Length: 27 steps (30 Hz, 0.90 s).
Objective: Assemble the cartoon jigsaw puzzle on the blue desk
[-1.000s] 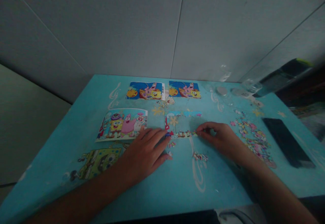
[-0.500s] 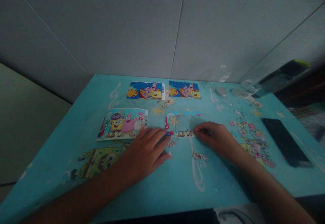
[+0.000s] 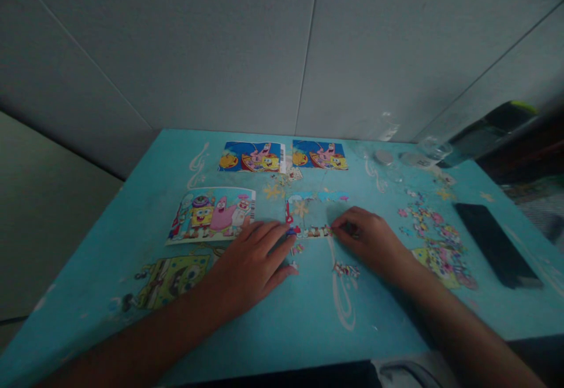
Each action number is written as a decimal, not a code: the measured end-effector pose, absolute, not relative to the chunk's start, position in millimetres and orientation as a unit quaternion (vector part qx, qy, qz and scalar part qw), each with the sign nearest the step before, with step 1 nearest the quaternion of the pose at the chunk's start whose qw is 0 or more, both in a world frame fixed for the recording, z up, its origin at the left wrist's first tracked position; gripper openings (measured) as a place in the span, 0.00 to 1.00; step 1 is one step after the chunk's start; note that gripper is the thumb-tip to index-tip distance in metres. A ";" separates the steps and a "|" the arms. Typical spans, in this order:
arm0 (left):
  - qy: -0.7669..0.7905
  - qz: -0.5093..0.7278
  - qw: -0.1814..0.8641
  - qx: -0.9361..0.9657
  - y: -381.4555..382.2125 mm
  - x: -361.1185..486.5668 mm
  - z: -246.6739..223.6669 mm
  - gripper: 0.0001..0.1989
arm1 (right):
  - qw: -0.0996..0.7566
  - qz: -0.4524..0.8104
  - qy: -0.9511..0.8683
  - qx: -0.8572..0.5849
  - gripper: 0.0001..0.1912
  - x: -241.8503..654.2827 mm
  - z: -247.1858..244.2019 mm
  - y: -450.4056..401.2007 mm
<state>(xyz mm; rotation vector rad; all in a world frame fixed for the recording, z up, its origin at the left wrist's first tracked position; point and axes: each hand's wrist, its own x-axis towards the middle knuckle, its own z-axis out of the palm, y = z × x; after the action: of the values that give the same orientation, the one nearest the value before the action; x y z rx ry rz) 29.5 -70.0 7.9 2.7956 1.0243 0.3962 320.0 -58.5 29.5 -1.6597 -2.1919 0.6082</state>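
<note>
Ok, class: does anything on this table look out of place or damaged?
Nothing stands out as damaged or spilled. One small cluster of puzzle pieces lies apart from the scattered heap beside the dark phone, which looks merely untidy.

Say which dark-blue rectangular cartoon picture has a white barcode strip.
The left dark-blue picture: its right edge bears the white strip; the right picture shows none.

Blue table (image 3: 308, 329) | picture cards (image 3: 222, 218) | partial puzzle border (image 3: 314, 232) | loose pieces (image 3: 436, 219) | dark phone (image 3: 496, 244)

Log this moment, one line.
left hand: at partly built cartoon jigsaw | right hand: pinched at its lower edge | right side: loose multicoloured pieces, flat black rectangular slab
</note>
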 end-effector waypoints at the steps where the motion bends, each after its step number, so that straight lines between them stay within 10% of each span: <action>1: 0.340 0.130 0.069 0.929 -70.2 29.5 7.9 0.25 | 0.163 0.208 -0.770 -0.580 0.07 319.5 29.2 -58.7; 27: 0.342 0.127 0.068 0.929 -69.2 28.8 8.8 0.23 | 0.162 0.183 -0.734 -0.634 0.11 368.1 53.9 -53.5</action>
<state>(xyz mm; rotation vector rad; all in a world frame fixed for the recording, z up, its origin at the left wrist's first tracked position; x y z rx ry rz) 28.8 -69.2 8.8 2.7966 1.0301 0.3828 368.1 -53.5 53.9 -1.8080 -2.0948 0.5212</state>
